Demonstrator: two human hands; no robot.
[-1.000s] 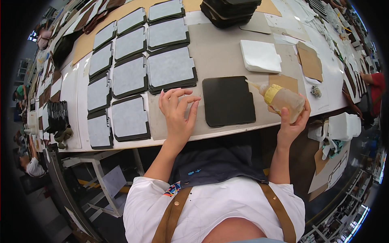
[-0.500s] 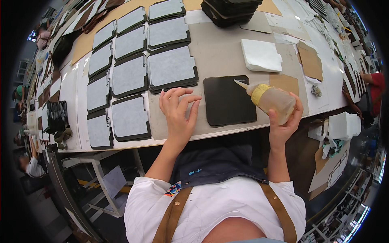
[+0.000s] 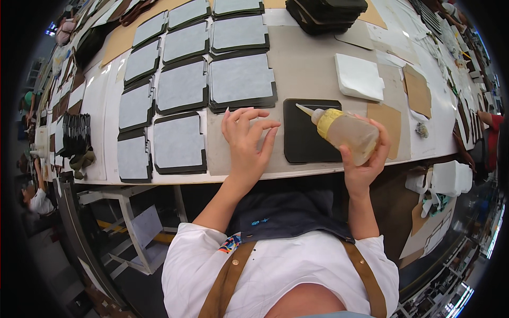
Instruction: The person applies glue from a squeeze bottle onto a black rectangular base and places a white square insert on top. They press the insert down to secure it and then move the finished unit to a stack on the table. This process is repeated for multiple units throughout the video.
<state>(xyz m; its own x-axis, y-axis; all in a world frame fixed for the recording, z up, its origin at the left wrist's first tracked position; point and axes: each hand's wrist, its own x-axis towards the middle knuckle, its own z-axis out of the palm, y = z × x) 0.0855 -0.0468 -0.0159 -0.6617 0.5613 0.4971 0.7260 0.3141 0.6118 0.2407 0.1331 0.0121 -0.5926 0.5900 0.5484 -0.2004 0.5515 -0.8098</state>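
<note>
My right hand [image 3: 371,153] is wrapped round a translucent squeeze bottle [image 3: 356,139] with yellow tape about its shoulder. The bottle is tilted, its pointed nozzle aimed up and to the left over a black rectangular panel [image 3: 303,140]. That panel lies flat near the table's front edge, partly covered by the bottle. To its left hovers my left hand [image 3: 246,139], fingers curved and apart, with nothing seen in it. Beyond the left hand are rows of black panels, each topped by a pale grey sheet [image 3: 238,79].
A white stack of sheets [image 3: 358,77] lies beyond the bottle, with brown cardboard [image 3: 417,90] to its right. A tall dark stack [image 3: 326,15] stands at the back. Bundled dark pieces [image 3: 76,135] sit far left. Other people are at both sides, one in a red sleeve [image 3: 497,121].
My view has shifted, so the table's things appear farther right. The bottle in my right hand has moved left over the black panel. My left hand stays open beside it.
</note>
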